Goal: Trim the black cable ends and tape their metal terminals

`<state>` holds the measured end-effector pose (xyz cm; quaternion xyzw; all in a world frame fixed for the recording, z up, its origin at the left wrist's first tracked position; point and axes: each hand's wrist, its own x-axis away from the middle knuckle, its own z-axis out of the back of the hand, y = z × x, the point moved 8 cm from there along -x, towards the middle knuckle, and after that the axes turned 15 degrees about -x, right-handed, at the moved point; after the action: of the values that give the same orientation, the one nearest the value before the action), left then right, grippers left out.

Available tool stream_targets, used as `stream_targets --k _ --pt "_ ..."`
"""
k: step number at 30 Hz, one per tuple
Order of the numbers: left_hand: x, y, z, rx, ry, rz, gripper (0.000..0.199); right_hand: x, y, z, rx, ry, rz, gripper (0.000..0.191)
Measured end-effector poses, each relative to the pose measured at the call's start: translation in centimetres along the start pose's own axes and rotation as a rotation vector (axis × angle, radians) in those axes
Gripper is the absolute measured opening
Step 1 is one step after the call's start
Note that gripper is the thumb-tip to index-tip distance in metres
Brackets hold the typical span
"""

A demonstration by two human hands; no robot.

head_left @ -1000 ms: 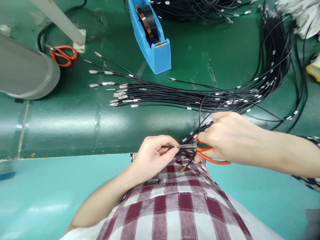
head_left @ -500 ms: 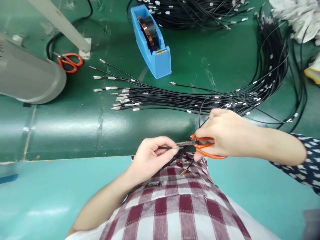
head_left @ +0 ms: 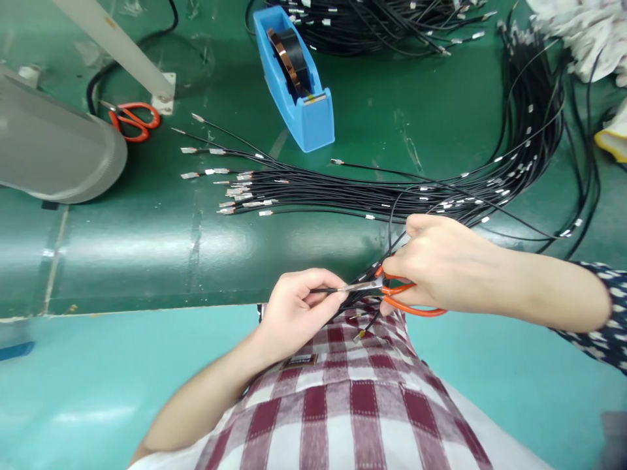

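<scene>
My left hand (head_left: 304, 307) pinches the end of a thin black cable (head_left: 321, 290) between thumb and forefinger, in front of the table's edge. Orange-handled scissors (head_left: 411, 305) are gripped in my right hand (head_left: 435, 264). Their blades point left and meet the cable's end at my left fingertips; the exact contact is too small to make out. Below the blades, more black cables hang over the edge, one with a yellow-marked tip (head_left: 360, 335). Just behind my hands a long bundle of black cables (head_left: 343, 192) with white tags lies across the green table.
A blue tape dispenser (head_left: 313, 121) stands behind the bundle. Another pair of orange scissors (head_left: 134, 121) lies beside a grey cylindrical device (head_left: 63, 143) and a white post (head_left: 122, 52). More cables (head_left: 372, 26) are heaped at the back, with white cloth (head_left: 582, 32) at the far right.
The scissors' blades have closed up and turned slightly, their tips now at my left fingertips over the cable's end. My left hand has barely moved.
</scene>
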<state>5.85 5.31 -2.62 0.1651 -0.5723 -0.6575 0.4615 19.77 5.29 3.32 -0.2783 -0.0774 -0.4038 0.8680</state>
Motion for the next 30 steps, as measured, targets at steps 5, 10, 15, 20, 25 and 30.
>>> stream_targets --k 5,10,15,20,25,30 --pt "0.0 0.1 0.2 0.006 0.021 -0.039 0.01 -0.4 0.4 -0.3 -0.07 -0.006 0.01 0.042" --pt "0.1 -0.3 0.2 0.038 -0.005 -0.016 0.014 -0.5 1.5 -1.7 -0.369 -0.068 -0.032 0.041" --pt "0.2 -0.3 0.1 0.013 -0.048 0.001 0.017 -0.3 1.5 -1.3 -0.337 -0.038 0.004 0.04" --pt "0.0 -0.1 -0.3 -0.019 -0.067 0.001 0.013 -0.3 0.6 0.0 -0.112 0.016 0.047 0.042" --pt "-0.1 0.3 -0.4 -0.042 -0.063 -0.014 0.011 -0.3 -0.2 -0.1 0.037 -0.016 0.025 0.036" --pt "0.0 0.1 -0.5 -0.055 -0.064 -0.015 0.011 -0.2 -0.5 -0.7 0.032 -0.029 0.012 0.027"
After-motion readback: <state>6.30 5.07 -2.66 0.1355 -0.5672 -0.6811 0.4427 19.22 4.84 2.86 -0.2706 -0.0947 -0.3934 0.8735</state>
